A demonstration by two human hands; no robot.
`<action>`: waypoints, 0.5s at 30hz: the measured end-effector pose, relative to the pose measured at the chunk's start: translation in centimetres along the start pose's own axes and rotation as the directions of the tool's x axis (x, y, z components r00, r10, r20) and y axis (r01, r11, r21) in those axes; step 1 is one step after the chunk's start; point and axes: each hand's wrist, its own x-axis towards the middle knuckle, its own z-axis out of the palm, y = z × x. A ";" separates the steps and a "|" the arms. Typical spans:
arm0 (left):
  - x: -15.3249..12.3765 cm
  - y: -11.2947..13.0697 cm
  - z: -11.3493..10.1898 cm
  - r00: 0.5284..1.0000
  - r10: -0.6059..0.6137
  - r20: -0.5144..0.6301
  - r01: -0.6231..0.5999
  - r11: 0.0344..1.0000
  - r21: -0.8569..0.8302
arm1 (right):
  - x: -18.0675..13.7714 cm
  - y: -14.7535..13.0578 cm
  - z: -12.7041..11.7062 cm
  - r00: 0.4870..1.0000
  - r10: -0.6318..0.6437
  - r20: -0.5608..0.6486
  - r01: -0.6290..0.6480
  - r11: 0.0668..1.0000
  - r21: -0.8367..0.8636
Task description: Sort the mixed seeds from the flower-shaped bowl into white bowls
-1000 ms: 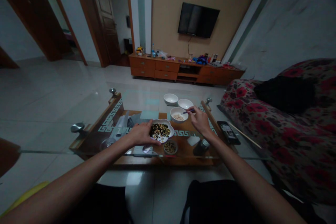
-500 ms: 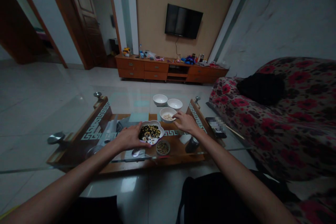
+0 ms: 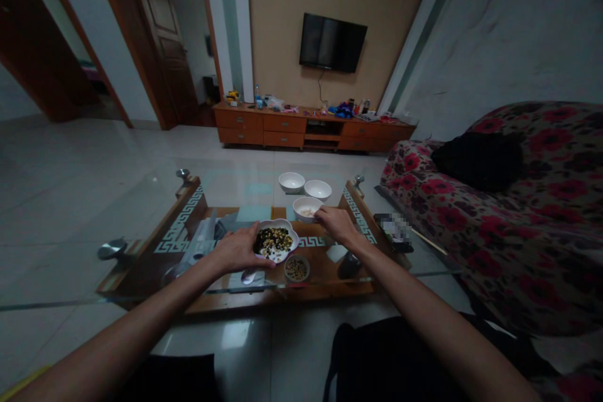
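Note:
My left hand [image 3: 239, 247] is closed around the left side of a white scalloped bowl [image 3: 281, 256], thumb along its near edge. In that bowl lie mixed dark, yellow and pale beans [image 3: 274, 240]. My right hand [image 3: 335, 223] has its fingers pressed together at the right rim of a round white bowl [image 3: 301, 210], which holds some pale pieces [image 3: 308, 211]. What its fingertips pinch, if anything, is too small to tell. Close to the scalloped bowl stands a small round container [image 3: 297, 269] of mixed beans.
Two more white bowls [image 3: 291, 183] stand farther back on the glass table [image 3: 136, 213]. A spoon [image 3: 249, 276] is near the front edge, and a dark cylindrical object [image 3: 349, 266] is at the right. Beyond are a floral sofa [image 3: 471, 220] and a low wooden cabinet [image 3: 282, 129].
The whole view has shifted slightly. My right fingers have drawn together and sit lower at the white bowl's right rim. My left hand keeps its hold on the scalloped bowl.

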 end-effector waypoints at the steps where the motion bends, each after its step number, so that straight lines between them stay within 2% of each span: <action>1: 0.0 0.0 0.1 1.000 0.001 0.004 -0.001 1.000 0.003 | -0.3 0.3 -0.2 1.000 0.003 -0.019 -0.003 1.000 -0.013; 4: 0.1 0.0 0.1 1.000 -0.005 0.018 0.004 1.000 0.012 | -1.5 1.6 -1.0 0.996 0.047 -0.077 -0.050 0.998 -0.043; 8: 0.1 0.1 0.1 1.000 -0.012 0.022 0.011 1.000 0.025 | -3.1 4.3 -2.4 0.973 0.166 -0.158 -0.179 0.981 -0.070; 12: 0.0 0.1 0.0 1.000 0.005 0.018 -0.005 1.000 0.012 | -4.1 8.4 -2.7 0.925 0.317 -0.208 -0.343 0.934 -0.101; 15: 0.0 -0.1 0.2 1.000 0.006 0.010 -0.005 1.000 -0.010 | -4.8 12.1 -2.0 0.893 0.404 -0.196 -0.434 0.890 -0.140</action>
